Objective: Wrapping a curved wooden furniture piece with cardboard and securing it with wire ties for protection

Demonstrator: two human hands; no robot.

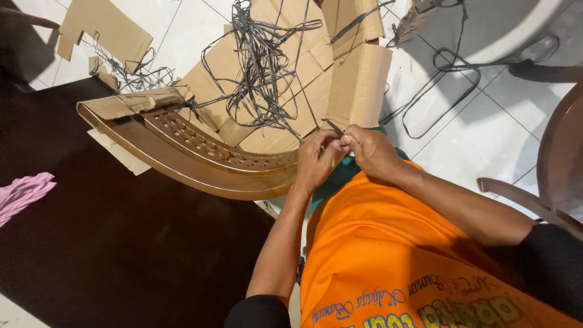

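Note:
A curved brown wooden frame (182, 155) with rows of small holes lies in front of me, its near end at my hands. My left hand (317, 159) and my right hand (371, 150) meet just above that end, and both pinch a thin dark grey strand (333, 126) between the fingertips. The strand runs up from my fingers into a loose tangle of grey strands (261, 67) lying on flattened cardboard (355, 85). My lap is covered by an orange cloth (388, 249) with printed lettering.
A dark brown table top (109, 243) fills the lower left, with a pink cloth (21, 193) at its left edge. White floor tiles (480, 140) lie on the right with looped grey strands (437, 91). A dark wooden chair frame (559, 158) stands at the far right.

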